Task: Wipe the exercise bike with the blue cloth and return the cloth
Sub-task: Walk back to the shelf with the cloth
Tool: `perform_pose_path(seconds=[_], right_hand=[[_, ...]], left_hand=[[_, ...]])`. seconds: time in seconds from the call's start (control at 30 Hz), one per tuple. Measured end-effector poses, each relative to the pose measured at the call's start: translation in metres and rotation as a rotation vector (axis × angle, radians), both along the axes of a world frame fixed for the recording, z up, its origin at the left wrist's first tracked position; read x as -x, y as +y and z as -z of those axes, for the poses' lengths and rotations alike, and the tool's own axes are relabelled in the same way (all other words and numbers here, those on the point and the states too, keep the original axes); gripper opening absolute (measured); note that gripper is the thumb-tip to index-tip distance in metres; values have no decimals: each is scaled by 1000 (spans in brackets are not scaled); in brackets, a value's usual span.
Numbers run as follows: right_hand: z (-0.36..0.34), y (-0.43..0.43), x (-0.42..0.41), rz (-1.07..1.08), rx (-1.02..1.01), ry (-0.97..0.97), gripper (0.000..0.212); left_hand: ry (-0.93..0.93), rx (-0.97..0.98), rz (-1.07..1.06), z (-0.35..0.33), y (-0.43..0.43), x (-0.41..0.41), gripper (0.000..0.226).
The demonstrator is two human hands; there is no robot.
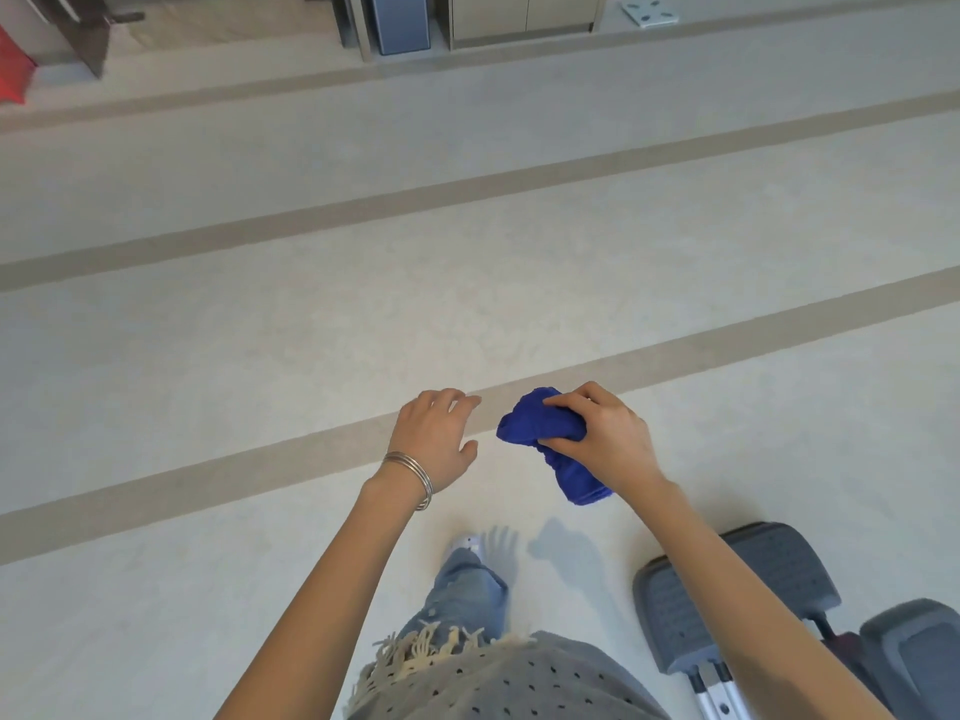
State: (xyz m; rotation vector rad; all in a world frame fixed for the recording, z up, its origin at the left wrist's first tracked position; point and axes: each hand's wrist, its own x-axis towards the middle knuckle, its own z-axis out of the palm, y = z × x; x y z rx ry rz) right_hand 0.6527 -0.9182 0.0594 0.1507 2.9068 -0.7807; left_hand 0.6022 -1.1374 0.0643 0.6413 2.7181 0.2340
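We are in a room at home. Far past our fingers (457,402) stand wooden cupboards (519,18) and a bathroom scale (649,13). Behind our right fingers (571,400), an exercise bike (737,589) sits on the pale striped floor (311,314).

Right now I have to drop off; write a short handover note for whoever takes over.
Left hand: open, empty, above the floor.
Right hand: grips the bunched blue cloth, one end hanging below the fist.
Exercise bike: only grey pedals show, lower right; the cloth is not touching them.
Done: cannot tell whether the bike was wiped.
To do: any remaining wiping, then return the cloth; its place is not in view.
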Motion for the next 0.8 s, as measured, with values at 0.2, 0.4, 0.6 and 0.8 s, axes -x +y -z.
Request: perform_pose_path(seconds=[0.2, 0.4, 0.6, 0.8], right_hand=[[1, 1, 73, 31, 14, 21, 39], [6, 31, 136, 33, 10, 9, 41], [18, 79, 204, -17, 29, -3, 41], [14, 156, 282, -47, 26, -24, 41]], left_hand=[[15, 56, 17, -1, 10, 78, 57], [-20, 54, 34, 1, 37, 134, 58], [-39, 90, -3, 8, 81, 195, 58], [-6, 107, -19, 1, 151, 266, 57]])
